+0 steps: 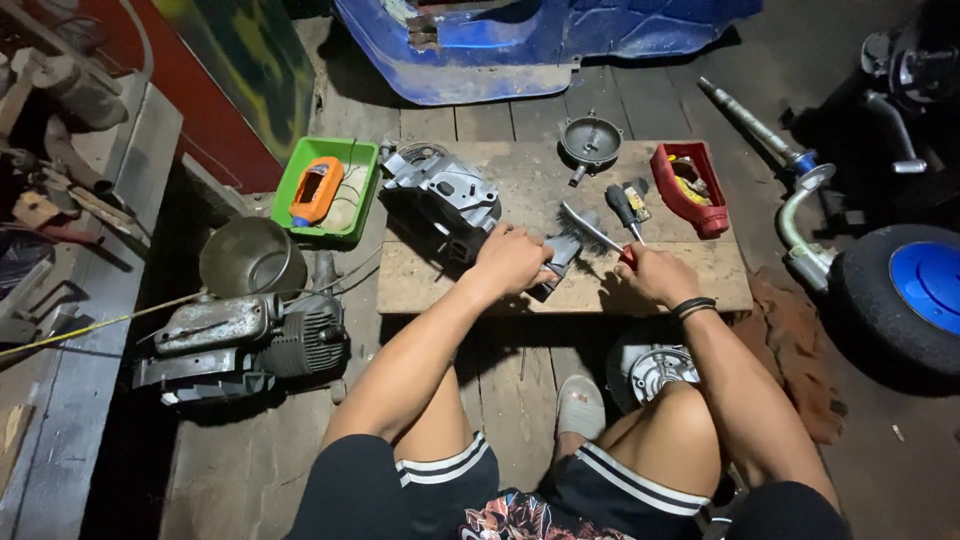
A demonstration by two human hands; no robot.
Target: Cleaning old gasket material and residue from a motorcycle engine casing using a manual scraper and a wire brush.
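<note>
Left grip (512, 262) pins metal part (560, 257) — engine casing (440, 195), screwdriver (622, 208) crowd close.

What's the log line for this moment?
left hand: holds grey part | right hand: grips wire brush | board: engine casing, screwdriver

Engine casing (440, 195) left of tray (690, 188)

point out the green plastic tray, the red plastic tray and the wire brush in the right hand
green plastic tray (288, 186), head view, on its bare left rim
red plastic tray (708, 215), head view, on its outer right wall
wire brush (578, 217), head view, on its metal bristled head, right hand (655, 275) gripping its handle
</note>
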